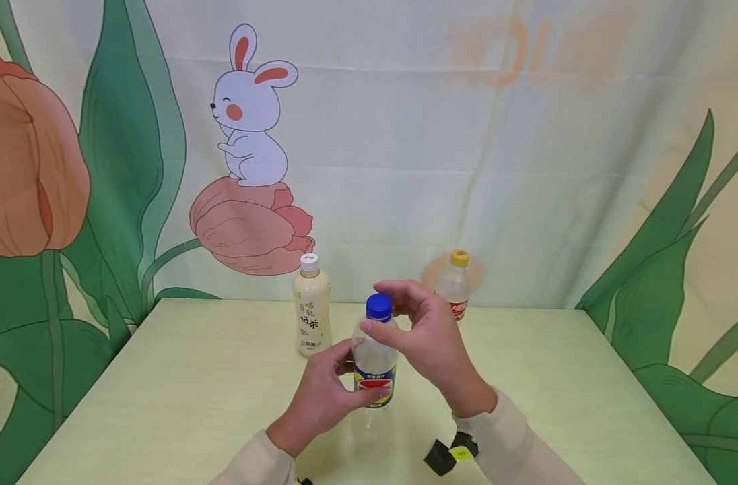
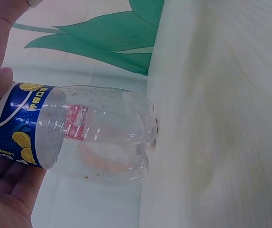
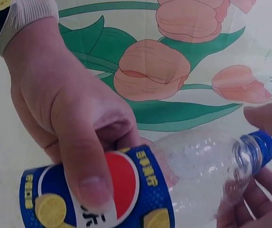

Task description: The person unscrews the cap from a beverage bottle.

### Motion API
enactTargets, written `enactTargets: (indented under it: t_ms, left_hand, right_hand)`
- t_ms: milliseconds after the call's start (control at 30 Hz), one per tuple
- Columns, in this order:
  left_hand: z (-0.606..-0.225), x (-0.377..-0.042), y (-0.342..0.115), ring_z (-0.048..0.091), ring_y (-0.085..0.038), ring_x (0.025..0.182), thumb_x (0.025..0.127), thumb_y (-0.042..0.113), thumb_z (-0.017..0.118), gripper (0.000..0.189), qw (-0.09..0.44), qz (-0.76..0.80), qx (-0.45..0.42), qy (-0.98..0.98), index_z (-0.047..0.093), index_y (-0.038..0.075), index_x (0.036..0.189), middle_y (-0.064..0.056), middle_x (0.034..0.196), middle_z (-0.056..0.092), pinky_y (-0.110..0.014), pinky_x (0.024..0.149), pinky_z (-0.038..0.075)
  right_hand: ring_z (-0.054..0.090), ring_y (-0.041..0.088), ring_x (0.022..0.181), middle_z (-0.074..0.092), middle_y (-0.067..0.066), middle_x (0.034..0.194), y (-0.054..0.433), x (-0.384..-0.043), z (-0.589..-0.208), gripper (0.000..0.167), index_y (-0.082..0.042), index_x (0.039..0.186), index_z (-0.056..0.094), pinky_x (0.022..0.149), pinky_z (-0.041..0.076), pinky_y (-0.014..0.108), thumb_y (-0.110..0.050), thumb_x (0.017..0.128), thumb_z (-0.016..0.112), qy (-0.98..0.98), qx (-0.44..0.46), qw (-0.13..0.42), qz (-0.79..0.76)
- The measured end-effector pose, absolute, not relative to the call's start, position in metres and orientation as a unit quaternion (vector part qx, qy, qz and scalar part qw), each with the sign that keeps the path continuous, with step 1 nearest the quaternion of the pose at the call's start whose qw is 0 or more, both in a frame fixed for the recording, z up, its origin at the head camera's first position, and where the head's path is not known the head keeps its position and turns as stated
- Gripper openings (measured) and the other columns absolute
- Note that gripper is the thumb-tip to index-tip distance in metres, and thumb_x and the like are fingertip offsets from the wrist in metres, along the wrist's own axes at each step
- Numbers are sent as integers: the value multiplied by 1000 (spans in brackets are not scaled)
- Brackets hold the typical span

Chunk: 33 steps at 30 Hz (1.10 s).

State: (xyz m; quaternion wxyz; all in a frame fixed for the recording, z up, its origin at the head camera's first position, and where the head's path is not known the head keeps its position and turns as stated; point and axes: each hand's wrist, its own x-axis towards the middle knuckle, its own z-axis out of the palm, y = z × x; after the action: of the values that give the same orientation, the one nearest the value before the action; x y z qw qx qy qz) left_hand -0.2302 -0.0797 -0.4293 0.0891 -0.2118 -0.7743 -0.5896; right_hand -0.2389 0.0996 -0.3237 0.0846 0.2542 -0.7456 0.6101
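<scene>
At the desk, in the frame's lower centre, a clear bottle is held upright. Its middle is gripped by the left hand, seemingly for steadiness; the right hand is spread loosely around the blue cap, contact unclear.

Head view above, wrist views close (sharing bottle)

Pale counter beneath the fingers, whitish fabric backdrop behind them, printed white rabbit on a pink tulip beyond to their left, green leaves far to their right, soft light
</scene>
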Motion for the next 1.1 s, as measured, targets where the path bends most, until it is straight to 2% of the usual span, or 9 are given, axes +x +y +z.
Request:
enactTargets:
  t_ms: [200,400,633,833,1100]
  left_hand:
    - [-429,-231,-78,72,-14,104,75,25,93,57,87,-588,-218,-774,66,21,125,5,116,73,-26,93,60]
    - [-428,-231,-77,72,-15,104,76,27,93,55,92,-580,-219,-779,66,21,124,4,116,73,-25,92,60]
    - [-428,-231,-77,72,-13,103,76,27,93,53,86,-582,-215,-780,67,22,122,5,115,73,-24,93,59]
    - [-428,-232,-77,72,-15,102,76,26,93,54,98,-582,-234,-772,67,18,123,1,114,74,-29,92,61]
    - [-428,-231,-76,73,-12,102,74,24,94,54,93,-587,-214,-775,67,21,122,6,113,74,-26,92,60]
  right_hand:
    - [67,24,89,73,6,96,95,-236,-322,38,-12,105,70,83,56,32,-18,75,93,-747,188,120,627]
    - [66,23,84,74,4,89,94,-235,-321,36,-13,97,69,78,55,30,-22,72,95,-756,165,141,618]
    - [66,22,87,74,5,91,94,-234,-318,32,-12,98,73,81,55,31,-21,75,93,-754,155,137,624]
    - [67,23,89,76,5,94,96,-234,-316,30,-12,101,76,83,55,30,-20,77,92,-748,168,124,629]
    - [69,20,92,76,6,100,99,-236,-319,27,-12,109,78,92,57,33,-17,84,86,-735,205,110,636]
